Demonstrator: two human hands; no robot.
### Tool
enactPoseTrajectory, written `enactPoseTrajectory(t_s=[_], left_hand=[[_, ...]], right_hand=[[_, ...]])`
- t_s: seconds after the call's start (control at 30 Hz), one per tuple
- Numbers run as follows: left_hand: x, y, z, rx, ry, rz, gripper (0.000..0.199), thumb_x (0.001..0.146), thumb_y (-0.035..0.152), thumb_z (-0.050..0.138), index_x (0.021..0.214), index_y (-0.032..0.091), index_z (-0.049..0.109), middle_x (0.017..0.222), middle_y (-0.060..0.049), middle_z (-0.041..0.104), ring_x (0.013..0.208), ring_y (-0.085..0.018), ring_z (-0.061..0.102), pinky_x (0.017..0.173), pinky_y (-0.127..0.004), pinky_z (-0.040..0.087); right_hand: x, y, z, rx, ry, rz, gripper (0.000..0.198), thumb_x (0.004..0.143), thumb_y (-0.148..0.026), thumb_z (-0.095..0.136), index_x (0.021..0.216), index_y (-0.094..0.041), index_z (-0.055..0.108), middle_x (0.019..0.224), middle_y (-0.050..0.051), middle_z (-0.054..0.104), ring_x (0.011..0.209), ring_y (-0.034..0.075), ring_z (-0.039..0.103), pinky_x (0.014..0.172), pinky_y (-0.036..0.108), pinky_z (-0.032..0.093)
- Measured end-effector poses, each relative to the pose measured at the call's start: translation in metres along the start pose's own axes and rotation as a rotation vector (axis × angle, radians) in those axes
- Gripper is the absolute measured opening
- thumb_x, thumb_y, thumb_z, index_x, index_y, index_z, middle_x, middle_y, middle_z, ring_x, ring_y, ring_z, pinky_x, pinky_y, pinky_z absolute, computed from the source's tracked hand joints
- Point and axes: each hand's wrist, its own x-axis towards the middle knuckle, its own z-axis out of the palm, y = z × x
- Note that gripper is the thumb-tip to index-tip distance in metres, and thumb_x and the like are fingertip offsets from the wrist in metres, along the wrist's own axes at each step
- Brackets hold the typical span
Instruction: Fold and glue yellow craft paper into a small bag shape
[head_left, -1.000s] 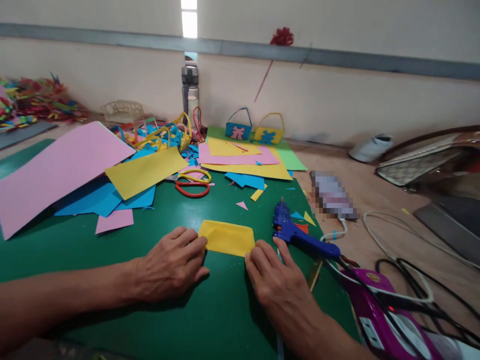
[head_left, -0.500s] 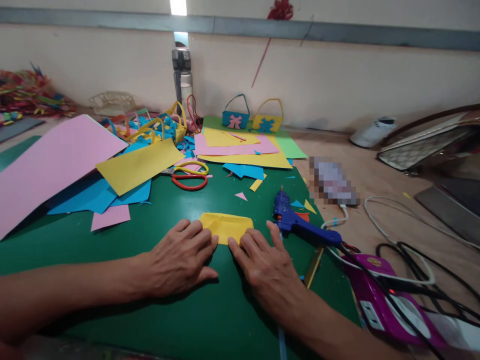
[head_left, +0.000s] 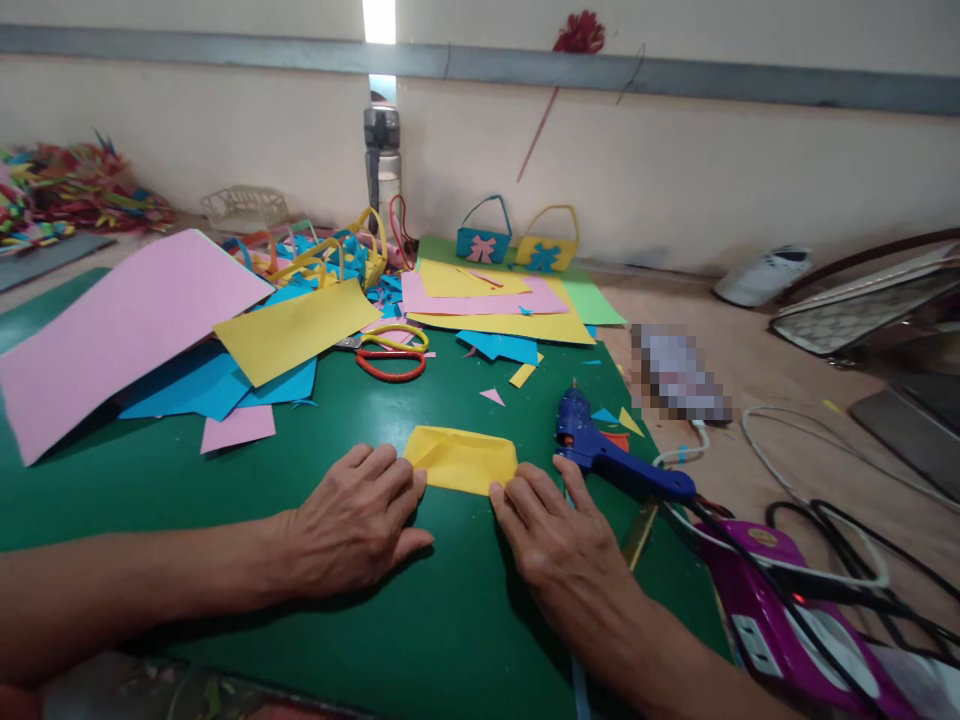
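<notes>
A folded piece of yellow paper [head_left: 465,462] lies on the green mat, a crease running along its upper part. My left hand [head_left: 356,525] presses its bent fingertips onto the paper's left end, the thumb stretched out on the mat. At the right end, the bent fingers of my right hand [head_left: 555,535] bear down on the paper, with the little finger sticking out toward the glue gun. The blue glue gun [head_left: 615,455] lies just beyond that hand. Scissors [head_left: 390,365] with one yellow and one red handle rest farther back.
Pink sheet [head_left: 142,320] and yellow sheet [head_left: 300,325] lie at left. Two small paper bags, blue [head_left: 480,248] and yellow [head_left: 551,255], stand at the back near a bottle [head_left: 384,165]. A magenta power strip [head_left: 795,600] with tangled cables is at right.
My right hand has slid outward to the right along the paper, so more of the yellow piece shows between my hands. The whole view has shifted slightly.
</notes>
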Motion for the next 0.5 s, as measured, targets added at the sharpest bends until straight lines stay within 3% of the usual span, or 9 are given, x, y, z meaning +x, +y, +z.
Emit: enactPoseTrajectory(t_s=[0.13,0.27,0.37,0.5], left_hand=[[-0.002,0.000,-0.001,-0.009,-0.029,0.011,0.046,0.089,0.051,0.038,0.104,0.011,0.055,0.095,-0.009,0.056,0.081,-0.023,0.043,0.065,-0.036,0.031],[-0.004,0.001,-0.003,-0.044,-0.065,0.036,0.063,0.085,0.063,0.026,0.100,0.011,0.058,0.096,-0.010,0.054,0.080,-0.023,0.042,0.066,-0.038,0.032],[-0.005,0.001,-0.004,-0.059,-0.078,0.036,0.073,0.083,0.068,0.018,0.101,0.010,0.058,0.097,-0.011,0.054,0.080,-0.024,0.042,0.067,-0.040,0.033],[-0.006,0.001,-0.002,-0.072,-0.063,0.019,0.081,0.079,0.071,0.014,0.107,0.008,0.057,0.101,-0.013,0.053,0.086,-0.025,0.042,0.070,-0.040,0.034]], right_hand=[[0.003,0.000,-0.001,0.003,-0.019,-0.016,0.024,0.074,-0.004,0.050,0.091,-0.010,0.065,0.083,0.008,0.062,0.085,0.024,0.050,0.088,0.043,0.031],[0.012,-0.005,-0.004,0.032,-0.056,-0.054,0.032,0.078,-0.009,0.052,0.108,-0.015,0.059,0.083,0.007,0.061,0.084,0.023,0.050,0.091,0.045,0.028],[0.022,-0.010,-0.005,0.019,-0.130,-0.087,0.040,0.080,-0.013,0.051,0.120,-0.017,0.052,0.082,0.007,0.061,0.082,0.023,0.051,0.090,0.047,0.027],[0.032,-0.013,-0.002,-0.048,-0.216,-0.102,0.039,0.081,-0.012,0.049,0.120,-0.018,0.052,0.082,0.008,0.062,0.079,0.023,0.053,0.089,0.048,0.027]])
